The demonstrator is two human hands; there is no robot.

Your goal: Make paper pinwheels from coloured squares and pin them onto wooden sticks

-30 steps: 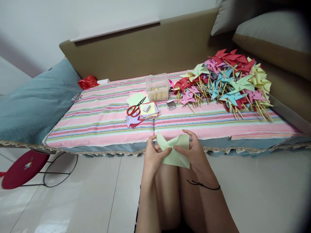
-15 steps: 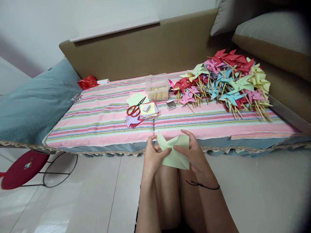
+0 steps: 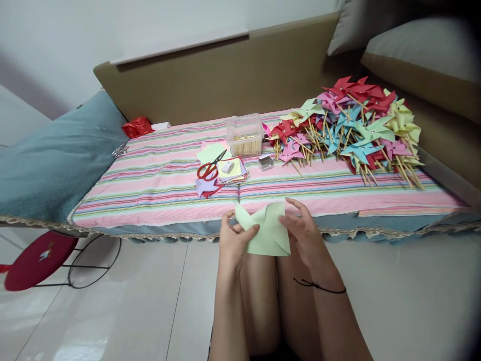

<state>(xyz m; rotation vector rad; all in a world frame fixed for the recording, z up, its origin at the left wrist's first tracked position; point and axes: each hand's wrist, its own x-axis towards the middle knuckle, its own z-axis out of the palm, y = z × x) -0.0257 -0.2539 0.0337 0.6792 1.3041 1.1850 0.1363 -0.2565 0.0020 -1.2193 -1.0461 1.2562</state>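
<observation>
A pale green paper square (image 3: 267, 233) with slits cut in from its corners is held over my knees. One top corner curls inward and another stands up at the left. My left hand (image 3: 236, 239) pinches its left side, thumb in front and fingers behind. My right hand (image 3: 306, 235) is at the paper's right edge, thumb and fingers apart. Its thumb overlaps that edge; whether it touches cannot be made out.
On the striped bed cover (image 3: 158, 185) lie red-handled scissors (image 3: 208, 171), stacked coloured paper (image 3: 236, 176), a purple cut paper (image 3: 205, 186), a clear box of sticks (image 3: 245, 135) and a small clear box (image 3: 266, 162). Many paper pinwheels (image 3: 361, 130) are heaped right. A red stool (image 3: 41, 260) stands left.
My right hand has opened, its thumb leaving the paper's middle and moving right. The paper, still in my left hand, has shifted slightly left; its curled corner has sprung up.
</observation>
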